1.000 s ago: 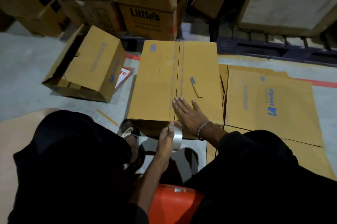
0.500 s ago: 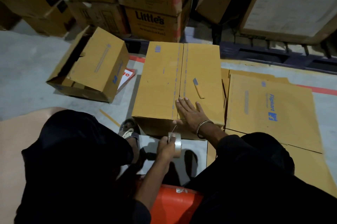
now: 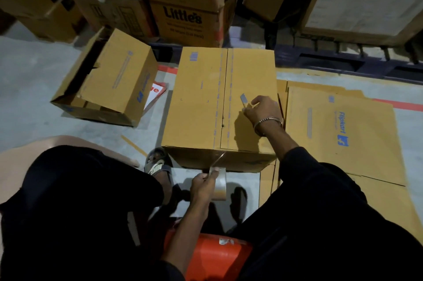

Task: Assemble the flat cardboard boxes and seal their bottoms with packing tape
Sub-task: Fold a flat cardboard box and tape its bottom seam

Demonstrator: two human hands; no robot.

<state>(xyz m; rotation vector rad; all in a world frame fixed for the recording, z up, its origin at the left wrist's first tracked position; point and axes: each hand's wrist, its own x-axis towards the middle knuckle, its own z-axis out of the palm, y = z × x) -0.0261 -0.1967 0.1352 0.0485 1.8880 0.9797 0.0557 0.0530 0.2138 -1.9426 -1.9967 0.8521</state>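
Observation:
An assembled cardboard box (image 3: 201, 102) stands bottom up on the floor in front of me, its centre seam covered by clear tape. My left hand (image 3: 202, 185) grips a roll of clear packing tape (image 3: 220, 183) just below the box's near edge. A strip of tape stretches from the roll up to that edge. My right hand (image 3: 263, 110) rests on the right flap, its fingertips pinched on a small cutter (image 3: 244, 99) that lies there. To the right, flat cardboard boxes (image 3: 338, 129) lie stacked on the floor.
Another assembled box (image 3: 109, 79) lies on its side at the left. Stacked cartons (image 3: 183, 17) and a dark pallet (image 3: 343, 65) line the back. My sandalled foot (image 3: 158, 164) touches the box's near left corner. An orange stool (image 3: 217, 255) is under me.
My right hand has left its flat press by the seam and reached forward onto the cutter. My left hand has pulled the roll down past the box's near edge, stretching tape.

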